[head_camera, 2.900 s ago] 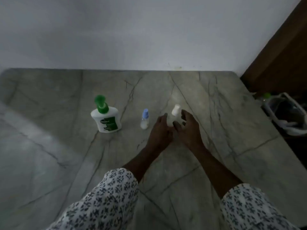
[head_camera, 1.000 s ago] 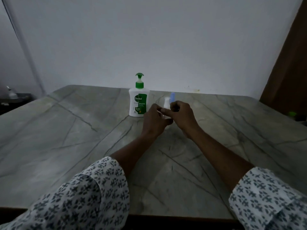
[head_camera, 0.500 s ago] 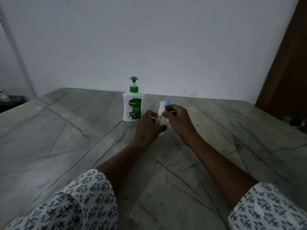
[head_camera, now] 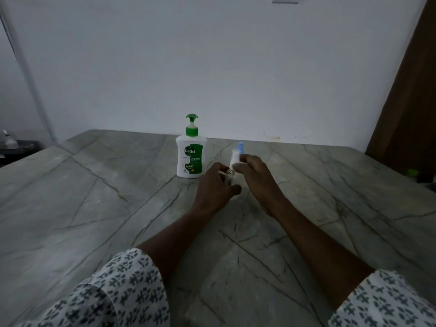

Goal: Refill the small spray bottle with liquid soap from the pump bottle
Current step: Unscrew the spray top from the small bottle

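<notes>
a home (marble counter (head_camera: pixel 94 197), soap pump bottle (head_camera: pixel 191 159))

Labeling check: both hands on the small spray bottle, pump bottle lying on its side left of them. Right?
No: head view shows the pump bottle standing upright, left of them. The left hand and right hand do hold the small spray bottle.

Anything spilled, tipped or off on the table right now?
Nothing stands out. The pump bottle stands upright with its pump on, and no spill shows on the marble table. The left hand holds the small spray bottle; the right hand pinches its white top.
</notes>
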{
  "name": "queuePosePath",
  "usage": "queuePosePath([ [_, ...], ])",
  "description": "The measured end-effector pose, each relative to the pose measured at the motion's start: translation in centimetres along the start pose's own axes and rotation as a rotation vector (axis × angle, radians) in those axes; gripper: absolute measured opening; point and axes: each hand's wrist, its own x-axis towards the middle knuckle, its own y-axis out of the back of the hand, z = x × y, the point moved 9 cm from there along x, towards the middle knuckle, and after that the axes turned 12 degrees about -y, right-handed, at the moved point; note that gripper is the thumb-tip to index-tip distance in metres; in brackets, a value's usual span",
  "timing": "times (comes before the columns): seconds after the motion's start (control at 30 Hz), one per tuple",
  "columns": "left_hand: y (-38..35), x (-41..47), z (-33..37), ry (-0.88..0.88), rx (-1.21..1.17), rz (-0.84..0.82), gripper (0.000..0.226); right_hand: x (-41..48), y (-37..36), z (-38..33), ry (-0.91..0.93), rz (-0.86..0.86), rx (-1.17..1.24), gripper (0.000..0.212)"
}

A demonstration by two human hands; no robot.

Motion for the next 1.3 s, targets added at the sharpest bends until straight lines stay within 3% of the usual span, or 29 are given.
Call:
queuePosePath([
  [0.1, -0.2, -0.1, 0.2, -0.023, 0.005, -0.006, 0.048, -0.3, 0.7, 0.2, 0.01, 0.134, -0.093, 0.053],
  [0.3, -0.2, -0.3, 0.5, -0.002, -0.016, -0.039, 0.043, -0.5, 1.3, -1.0, 0.087, 0.128, -0.133, 0.037],
  [0.5, -0.5, -0.3, 0.4, 0.029, -0.053, -0.082, 0.044, -0.3, 4.5, -3.4, 0.123, 0.093, 0.147, 0.012],
  [0.6, -0.5, -0.4, 0.3, 0.034, -0.072, -0.083, 0.044, -0.1, 6.7, -5.5, 0.149, 0.076, 0.344, 0.01],
  [0.67, -0.6, -0.4, 0.3, 0.035, -0.078, -0.092, 0.044, 0.4, 8.6, -7.4, 0.218, 0.122, 0.35, 0.012],
  [0.73, -0.7, -0.4, 0.4, 0.031, -0.087, -0.099, 0.044, 0.7, 10.3, -8.7, 0.296, 0.221, 0.204, 0.016],
  [0.83, -1.0, -0.5, 0.7, 0.034, -0.137, -0.101, 0.045, 1.2, 10.7, -8.4, 0.412, 0.339, -0.298, 0.025],
  [0.93, -1.5, -0.7, 0.7, 0.035, -0.173, -0.119, 0.05, 2.9, 8.8, -3.3, 0.356, 0.264, -0.774, 0.029],
  [1.03, -2.0, -0.8, 0.8, 0.039, -0.19, -0.147, 0.058, 3.9, 7.5, 1.6, 0.271, 0.183, -1.033, 0.026],
  [1.17, -2.2, -0.8, 0.7, 0.039, -0.157, -0.183, 0.062, 4.5, 6.6, 4.2, 0.247, 0.096, -1.078, 0.025],
  [1.3, -2.6, -0.8, 0.8, 0.04, -0.132, -0.245, 0.085, 5.0, 6.2, 4.9, 0.22, 0.041, -1.055, 0.032],
])
